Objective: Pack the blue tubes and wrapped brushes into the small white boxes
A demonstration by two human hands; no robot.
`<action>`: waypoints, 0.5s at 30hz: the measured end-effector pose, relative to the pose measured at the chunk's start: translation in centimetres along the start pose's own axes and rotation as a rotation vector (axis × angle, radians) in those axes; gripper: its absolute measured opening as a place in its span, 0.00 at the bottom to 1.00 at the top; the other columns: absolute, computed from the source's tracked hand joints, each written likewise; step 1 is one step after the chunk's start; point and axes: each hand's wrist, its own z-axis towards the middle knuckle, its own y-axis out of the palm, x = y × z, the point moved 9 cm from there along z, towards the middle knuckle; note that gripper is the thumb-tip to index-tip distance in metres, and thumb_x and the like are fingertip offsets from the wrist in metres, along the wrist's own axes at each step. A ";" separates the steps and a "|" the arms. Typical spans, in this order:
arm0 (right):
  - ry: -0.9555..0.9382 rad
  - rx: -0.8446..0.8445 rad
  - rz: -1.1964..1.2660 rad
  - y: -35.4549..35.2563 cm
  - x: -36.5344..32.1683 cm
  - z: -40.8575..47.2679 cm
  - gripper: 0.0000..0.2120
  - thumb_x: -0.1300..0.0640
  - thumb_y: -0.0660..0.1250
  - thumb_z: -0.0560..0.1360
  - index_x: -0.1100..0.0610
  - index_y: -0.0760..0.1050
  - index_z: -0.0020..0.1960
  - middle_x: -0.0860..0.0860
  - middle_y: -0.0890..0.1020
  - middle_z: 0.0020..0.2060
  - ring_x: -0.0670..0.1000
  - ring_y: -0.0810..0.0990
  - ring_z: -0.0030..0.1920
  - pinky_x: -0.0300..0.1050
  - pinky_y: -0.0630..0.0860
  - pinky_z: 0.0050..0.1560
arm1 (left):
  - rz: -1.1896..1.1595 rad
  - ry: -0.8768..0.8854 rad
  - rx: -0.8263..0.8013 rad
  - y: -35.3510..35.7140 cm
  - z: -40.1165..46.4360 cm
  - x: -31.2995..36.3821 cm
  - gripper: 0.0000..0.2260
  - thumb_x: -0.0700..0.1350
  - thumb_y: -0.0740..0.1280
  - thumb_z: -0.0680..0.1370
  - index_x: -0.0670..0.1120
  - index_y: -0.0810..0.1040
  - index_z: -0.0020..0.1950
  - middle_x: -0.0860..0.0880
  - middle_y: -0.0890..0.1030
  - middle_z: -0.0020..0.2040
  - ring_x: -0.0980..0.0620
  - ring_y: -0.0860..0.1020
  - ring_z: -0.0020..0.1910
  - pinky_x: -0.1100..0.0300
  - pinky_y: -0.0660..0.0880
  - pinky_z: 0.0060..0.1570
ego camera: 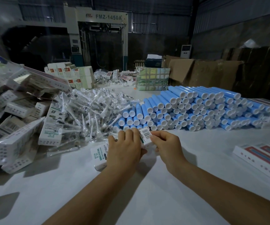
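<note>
A small white box [99, 155] with green print lies on the white table [131, 192] in front of me. My left hand [124, 146] grips it from above, fingers curled over its far side. My right hand [166, 143] pinches the box's end flap [145, 133], which carries a barcode. A big stack of blue tubes [192, 109] with white caps lies just beyond my hands. A heap of clear-wrapped brushes [88, 111] sits to the left of the tubes. What is inside the box is hidden.
A pile of white boxes [17, 127] fills the left side of the table. Flat red-and-white cartons [264, 156] lie at the right edge. Further back stand stacked cartons [72, 75], a taped parcel [153, 78], brown cardboard boxes [212, 72] and a large machine [98, 38].
</note>
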 end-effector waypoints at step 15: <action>-0.420 -0.315 -0.439 5.3 -3.2 -3.3 0.27 0.45 0.67 0.75 0.44 0.64 0.72 0.45 0.68 0.57 0.43 0.70 0.59 0.31 0.68 0.56 | -2.308 -0.994 0.020 3.3 -0.7 -3.3 0.19 0.62 0.57 0.78 0.46 0.73 0.49 0.41 0.83 0.46 0.44 0.82 0.44 0.49 0.80 0.41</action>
